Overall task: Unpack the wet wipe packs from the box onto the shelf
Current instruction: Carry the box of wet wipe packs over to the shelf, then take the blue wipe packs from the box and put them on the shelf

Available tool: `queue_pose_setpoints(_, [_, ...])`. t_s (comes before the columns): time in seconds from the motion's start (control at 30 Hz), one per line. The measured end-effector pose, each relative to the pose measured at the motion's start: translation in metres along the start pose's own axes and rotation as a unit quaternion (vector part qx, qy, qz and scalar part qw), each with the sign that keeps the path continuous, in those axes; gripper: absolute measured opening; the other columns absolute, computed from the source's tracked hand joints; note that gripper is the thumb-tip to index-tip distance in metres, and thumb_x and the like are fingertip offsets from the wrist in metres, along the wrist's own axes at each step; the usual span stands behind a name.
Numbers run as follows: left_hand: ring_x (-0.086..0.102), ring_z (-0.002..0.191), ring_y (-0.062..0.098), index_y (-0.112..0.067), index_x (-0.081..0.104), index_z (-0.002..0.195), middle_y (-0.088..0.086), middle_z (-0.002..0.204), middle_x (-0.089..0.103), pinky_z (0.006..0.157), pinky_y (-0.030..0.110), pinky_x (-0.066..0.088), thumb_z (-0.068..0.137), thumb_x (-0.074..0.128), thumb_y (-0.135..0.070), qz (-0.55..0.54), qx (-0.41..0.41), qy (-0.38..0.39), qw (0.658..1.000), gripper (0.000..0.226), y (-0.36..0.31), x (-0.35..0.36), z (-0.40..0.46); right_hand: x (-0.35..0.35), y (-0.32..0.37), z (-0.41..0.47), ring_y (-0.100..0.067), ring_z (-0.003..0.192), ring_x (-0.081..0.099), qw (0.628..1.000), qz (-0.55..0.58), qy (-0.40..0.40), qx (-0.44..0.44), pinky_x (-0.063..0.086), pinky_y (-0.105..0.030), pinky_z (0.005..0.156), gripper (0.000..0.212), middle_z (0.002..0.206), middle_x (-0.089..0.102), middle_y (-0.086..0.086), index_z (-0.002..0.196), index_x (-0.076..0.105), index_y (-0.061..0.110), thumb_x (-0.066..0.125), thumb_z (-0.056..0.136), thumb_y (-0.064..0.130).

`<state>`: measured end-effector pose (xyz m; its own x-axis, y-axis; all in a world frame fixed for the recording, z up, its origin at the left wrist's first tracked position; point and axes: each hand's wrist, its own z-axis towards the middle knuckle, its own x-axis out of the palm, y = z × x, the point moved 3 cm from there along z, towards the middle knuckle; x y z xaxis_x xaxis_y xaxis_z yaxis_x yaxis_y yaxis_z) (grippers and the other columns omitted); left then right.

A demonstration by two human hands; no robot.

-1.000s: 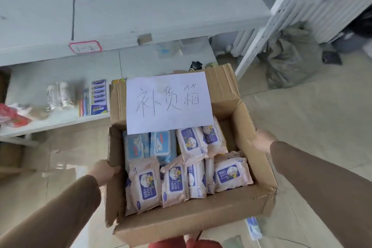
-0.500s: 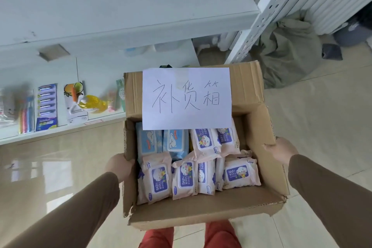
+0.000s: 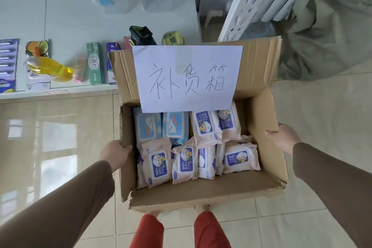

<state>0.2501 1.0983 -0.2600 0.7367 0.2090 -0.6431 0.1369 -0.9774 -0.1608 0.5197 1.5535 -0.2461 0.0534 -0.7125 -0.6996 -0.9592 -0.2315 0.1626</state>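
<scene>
**Cardboard box up in both hands, wipes not yet touched**

Cardboard is what we're carrying, and it's all we've got hold of right now. We've got the box (image 3: pixel 201 147) out in front of us, above our red trouser legs (image 3: pixel 179 231), its top flaps open and a white paper sign (image 3: pixel 188 78) with handwritten characters stuck to the far flap.

Inside the box, the wet wipe packs (image 3: pixel 193 147) stand packed close together: pale pink ones with purple labels along the near row and far right, two blue ones (image 3: pixel 161 127) at the far left under the sign. We'd judge them soft and squashy, light one by one, film-wrapped and a touch slippery. Best taken by pinching a pack's top edge or across its flat faces, lifting straight up out of the row. None has left the box.

Now the fingers. Our left hand (image 3: pixel 115 154) is at the box's left wall, thumb hooked over the rim, the other fingers curled out of sight round the outside. Our right hand (image 3: pixel 281 139) is on the box's right flap, thumb lying along the top edge, fingers wrapped behind the cardboard. Both are clamped on the box, neither on a pack.

Beyond the box's far-left corner runs the white shelf (image 3: pixel 60 92), low by the tiled floor, already carrying a yellow bottle (image 3: pixel 50 68), a green carton (image 3: pixel 95 62) and other goods. To the box's far right lies a grey-green cloth heap (image 3: pixel 326 36).
</scene>
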Motion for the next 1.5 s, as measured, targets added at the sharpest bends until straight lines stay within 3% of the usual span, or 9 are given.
queue_pose_setpoints(0.2, [0.063, 0.083, 0.034, -0.001, 0.062, 0.093, 0.016, 0.086, 0.066, 0.071, 0.036, 0.051, 0.095, 0.058, -0.033, 0.008, -0.009, -0.004, 1.000, 0.032, -0.011, 0.027, 0.030, 0.008, -0.007, 0.047, -0.022, 0.058, 0.045, 1.000, 0.002, 0.000, 0.012, 0.033, -0.030, 0.052, 0.032, 0.063, 0.047, -0.003, 0.075, 0.051, 0.010, 0.064, 0.092, 0.034])
queue_pose_setpoints(0.33, [0.063, 0.088, 0.037, 0.002, 0.060, 0.100, 0.018, 0.090, 0.064, 0.070, 0.035, 0.049, 0.095, 0.058, -0.032, 0.021, -0.017, -0.009, 1.000, 0.034, -0.013, 0.042, 0.045, 0.020, -0.001, 0.061, -0.034, 0.090, 0.061, 1.000, 0.002, 0.018, -0.013, 0.051, -0.042, 0.082, 0.030, 0.092, 0.064, -0.013, 0.110, 0.061, 0.005, 0.063, 0.093, 0.030])
queue_pose_setpoints(0.43, [0.063, 0.090, 0.037, 0.004, 0.060, 0.107, 0.020, 0.098, 0.065, 0.073, 0.038, 0.052, 0.096, 0.057, -0.033, 0.029, -0.027, -0.010, 0.999, 0.038, -0.011, 0.051, 0.057, 0.029, 0.004, 0.068, -0.042, 0.118, 0.056, 1.000, 0.001, 0.011, -0.016, 0.045, -0.050, 0.102, 0.046, 0.126, 0.060, -0.023, 0.128, 0.054, -0.005, 0.063, 0.094, 0.025])
queue_pose_setpoints(0.77, [0.065, 0.086, 0.035, -0.002, 0.062, 0.096, 0.014, 0.087, 0.067, 0.078, 0.046, 0.056, 0.089, 0.063, -0.032, -0.013, 0.014, -0.044, 0.999, 0.031, -0.011, 0.050, 0.047, 0.032, 0.009, 0.057, -0.037, 0.124, 0.055, 0.997, 0.026, -0.074, -0.009, 0.047, -0.046, 0.102, 0.068, 0.140, 0.056, -0.016, 0.144, 0.046, 0.009, 0.063, 0.087, 0.041])
queue_pose_setpoints(1.0, [0.044, 0.124, 0.022, -0.019, 0.042, 0.137, 0.004, 0.135, 0.047, 0.102, 0.034, 0.039, 0.088, 0.059, -0.019, -0.104, 0.140, -0.192, 0.966, 0.053, -0.026, 0.043, -0.005, 0.059, 0.057, -0.009, -0.025, 0.145, 0.023, 0.963, 0.086, -0.182, -0.180, 0.019, -0.034, 0.119, 0.065, 0.158, 0.030, -0.011, 0.153, 0.029, 0.011, 0.053, 0.093, 0.010])
queue_pose_setpoints(1.13, [0.040, 0.127, 0.016, -0.020, 0.040, 0.139, 0.001, 0.137, 0.044, 0.108, 0.035, 0.037, 0.089, 0.056, -0.012, -0.115, 0.235, -0.168, 0.950, 0.053, -0.056, 0.054, -0.017, 0.106, 0.106, -0.037, -0.015, 0.132, 0.042, 0.949, 0.156, -0.081, -0.261, 0.036, -0.034, 0.111, 0.049, 0.142, 0.049, 0.003, 0.143, 0.046, 0.021, 0.054, 0.095, 0.014])
queue_pose_setpoints(1.27, [0.046, 0.123, 0.026, -0.018, 0.033, 0.143, 0.008, 0.138, 0.041, 0.106, 0.045, 0.042, 0.089, 0.054, -0.030, -0.172, 0.058, -0.057, 0.982, 0.059, -0.068, 0.077, 0.020, 0.161, 0.156, -0.039, -0.009, 0.125, 0.049, 0.954, 0.207, 0.074, -0.203, 0.039, -0.022, 0.096, 0.048, 0.141, 0.049, 0.005, 0.145, 0.044, 0.017, 0.054, 0.098, 0.023])
queue_pose_setpoints(1.4, [0.049, 0.125, 0.036, -0.003, 0.037, 0.137, 0.018, 0.140, 0.044, 0.104, 0.043, 0.042, 0.093, 0.050, -0.039, -0.132, -0.028, -0.055, 0.989, 0.058, -0.085, 0.079, 0.058, 0.198, 0.191, -0.015, -0.010, 0.079, 0.059, 0.954, 0.244, 0.159, -0.071, 0.049, -0.024, 0.062, 0.038, 0.113, 0.061, -0.003, 0.125, 0.048, 0.009, 0.061, 0.093, 0.027])
queue_pose_setpoints(1.5, [0.046, 0.129, 0.035, 0.003, 0.030, 0.140, 0.021, 0.142, 0.044, 0.102, 0.041, 0.039, 0.095, 0.049, -0.043, -0.085, -0.041, -0.060, 0.994, 0.067, -0.093, 0.082, 0.077, 0.217, 0.204, 0.002, -0.020, 0.087, 0.059, 0.956, 0.232, 0.177, -0.010, 0.050, -0.032, 0.075, 0.056, 0.111, 0.059, -0.007, 0.130, 0.048, 0.006, 0.067, 0.089, 0.038])
